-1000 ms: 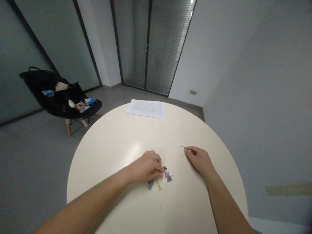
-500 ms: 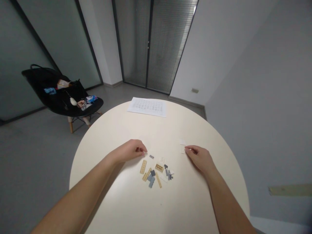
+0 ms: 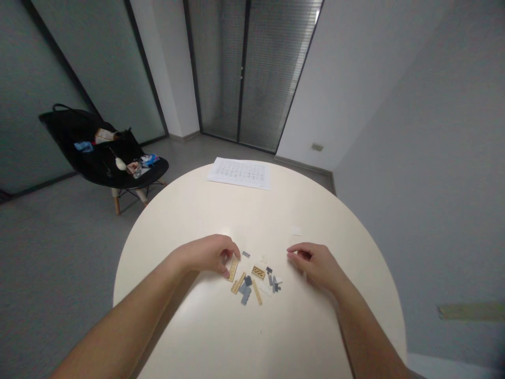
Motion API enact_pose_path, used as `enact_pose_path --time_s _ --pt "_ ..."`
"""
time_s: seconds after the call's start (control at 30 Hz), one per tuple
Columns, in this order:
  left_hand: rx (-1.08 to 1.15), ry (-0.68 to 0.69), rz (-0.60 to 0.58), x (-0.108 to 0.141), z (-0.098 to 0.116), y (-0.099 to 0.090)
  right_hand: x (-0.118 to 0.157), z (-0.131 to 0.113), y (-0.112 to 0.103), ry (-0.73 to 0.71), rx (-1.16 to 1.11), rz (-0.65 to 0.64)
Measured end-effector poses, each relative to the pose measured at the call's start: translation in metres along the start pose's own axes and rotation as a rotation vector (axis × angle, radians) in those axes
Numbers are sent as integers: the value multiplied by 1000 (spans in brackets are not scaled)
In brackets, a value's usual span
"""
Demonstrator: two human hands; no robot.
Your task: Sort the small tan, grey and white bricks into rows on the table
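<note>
My left hand is at a long tan toy brick, its index finger at the far end and its thumb at the near left side. My right hand hovers right of the loose pieces, thumb and fingertips drawn together; whatever is in them blends into the pale table. Between the hands lie a short tan brick with its hollow underside up, a thin tan strip, another tan piece, blue-grey bricks, and small dark grey pieces. A small grey piece sits near my left fingertips.
A round cream table bears everything. Printed paper lies at its far edge, and a flat white piece beyond my right hand. At the left stands a black chair with a bag and small items on it.
My left hand has come down and right onto the long tan brick. My right hand has moved left and nearer, and a white piece beside its fingertips no longer shows on the table.
</note>
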State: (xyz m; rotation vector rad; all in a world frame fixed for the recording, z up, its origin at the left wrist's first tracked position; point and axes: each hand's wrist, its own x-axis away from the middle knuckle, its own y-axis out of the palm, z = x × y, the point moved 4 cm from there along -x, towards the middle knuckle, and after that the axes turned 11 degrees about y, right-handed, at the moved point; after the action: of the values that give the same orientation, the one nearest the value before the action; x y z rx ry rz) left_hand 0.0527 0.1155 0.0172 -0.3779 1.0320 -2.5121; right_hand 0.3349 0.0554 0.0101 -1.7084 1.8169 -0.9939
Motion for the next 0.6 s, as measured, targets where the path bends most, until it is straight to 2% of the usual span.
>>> enact_pose_path --time_s 0.2,0.33,0.47,0.6 --pt "-90 77 -22 0 5 3 -2 5 -7 20 27 51" --pt "-74 117 -33 -1 5 4 -2 5 -13 30 20 92" --pt "-33 114 -17 -2 1 4 3 -10 -16 -12 72 83" --pt "-28 65 5 -1 -3 3 16 -30 -9 -93 109 23"
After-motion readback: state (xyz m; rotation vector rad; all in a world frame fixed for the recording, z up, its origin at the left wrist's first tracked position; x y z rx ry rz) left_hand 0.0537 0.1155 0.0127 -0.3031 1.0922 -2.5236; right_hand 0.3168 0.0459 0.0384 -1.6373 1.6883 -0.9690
